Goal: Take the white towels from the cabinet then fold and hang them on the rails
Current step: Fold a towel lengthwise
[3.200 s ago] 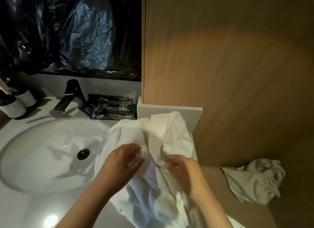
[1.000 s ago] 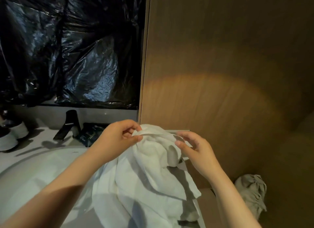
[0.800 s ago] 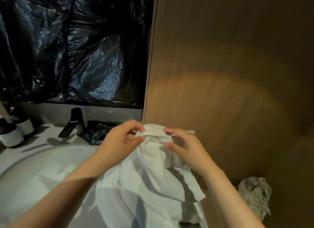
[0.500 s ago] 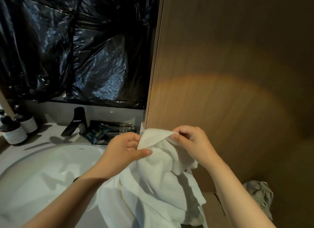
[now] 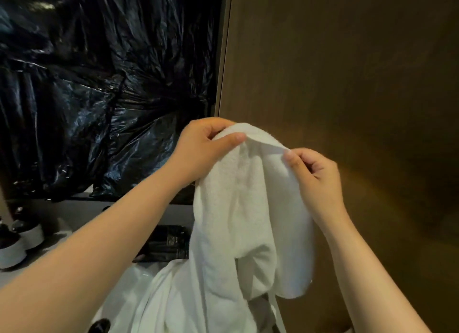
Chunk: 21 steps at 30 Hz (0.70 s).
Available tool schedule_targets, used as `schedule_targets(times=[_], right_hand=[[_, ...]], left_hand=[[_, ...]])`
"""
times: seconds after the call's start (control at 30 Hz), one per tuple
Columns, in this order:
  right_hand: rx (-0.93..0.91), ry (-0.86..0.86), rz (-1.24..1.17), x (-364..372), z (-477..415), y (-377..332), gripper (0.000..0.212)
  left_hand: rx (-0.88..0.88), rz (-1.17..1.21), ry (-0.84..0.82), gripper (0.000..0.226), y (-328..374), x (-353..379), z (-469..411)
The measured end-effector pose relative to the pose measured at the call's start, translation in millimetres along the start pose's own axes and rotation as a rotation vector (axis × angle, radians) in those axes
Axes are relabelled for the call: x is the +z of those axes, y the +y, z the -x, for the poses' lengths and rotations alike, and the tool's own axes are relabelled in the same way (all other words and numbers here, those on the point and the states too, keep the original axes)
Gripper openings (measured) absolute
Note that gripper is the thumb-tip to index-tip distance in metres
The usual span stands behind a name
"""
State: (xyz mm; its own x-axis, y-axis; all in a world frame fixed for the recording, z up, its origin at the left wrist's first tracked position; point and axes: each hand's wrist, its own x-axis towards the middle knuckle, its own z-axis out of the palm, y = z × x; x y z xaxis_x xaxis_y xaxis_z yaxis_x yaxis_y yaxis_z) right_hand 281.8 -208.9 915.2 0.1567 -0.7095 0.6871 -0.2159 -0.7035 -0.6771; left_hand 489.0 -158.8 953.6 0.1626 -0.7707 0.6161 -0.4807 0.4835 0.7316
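One white towel (image 5: 238, 208) is being held up in front of the wooden panel (image 5: 347, 84), so for this piece at least the fetching from the cabinet is looking done. Both hands are working its top edge. The left hand (image 5: 203, 146) is pinching the hem between thumb and curled fingers just left of the panel's edge. The right hand (image 5: 313, 173) is pinching the same hem between thumb and forefinger directly before the panel, with its other fingers curling in. The hands are sitting close together, so the cloth is bunching and hanging below them in loose, uneven lobes. Judging by that, the folding is only beginning: the edges are not lining up, no flat fold is showing, and the hanging is not yet started.

Much is lying out of sight. No rail is showing anywhere, and whether the panel is forming part of the cabinet cannot be told. The towel's lower end is running off the bottom of the view at the foot of the panel, its corners are hiding in the folds, and it is hard to say whether the white cloth down there is the same towel or a second one. Left of the panel, black plastic sheeting (image 5: 99, 84) is covering the wall. Below it, the table (image 5: 54, 240) is carrying dark packets (image 5: 169, 243) partly hidden behind the left forearm, and bottles (image 5: 15, 248) farthest from the panel are being cut off by the frame
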Motion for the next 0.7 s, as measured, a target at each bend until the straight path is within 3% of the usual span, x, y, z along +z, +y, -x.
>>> schedule_targets(times=[0.13, 0.23, 0.37, 0.53, 0.7], right_hand=[[0.040, -0.078, 0.135, -2, 8, 25, 0.027], [0.172, -0.157, 0.322, 6, 36, 67, 0.036], [0.433, -0.277, 0.380, 18, 79, 100, 0.018], [0.521, -0.356, 0.185, 28, 113, 93, 0.028], [0.643, -0.512, 0.147, 33, 131, 94, 0.042]], left_hand=[[-0.063, -0.193, -0.077, 0.016, -31, 12, 3], [-0.204, -0.320, -0.175, 0.044, -76, 26, 33], [-0.415, -0.233, -0.203, 0.064, -120, 31, 89], [-0.530, -0.154, -0.177, 0.034, -137, 31, 157], [-0.535, -0.179, -0.260, 0.016, -136, 35, 195]])
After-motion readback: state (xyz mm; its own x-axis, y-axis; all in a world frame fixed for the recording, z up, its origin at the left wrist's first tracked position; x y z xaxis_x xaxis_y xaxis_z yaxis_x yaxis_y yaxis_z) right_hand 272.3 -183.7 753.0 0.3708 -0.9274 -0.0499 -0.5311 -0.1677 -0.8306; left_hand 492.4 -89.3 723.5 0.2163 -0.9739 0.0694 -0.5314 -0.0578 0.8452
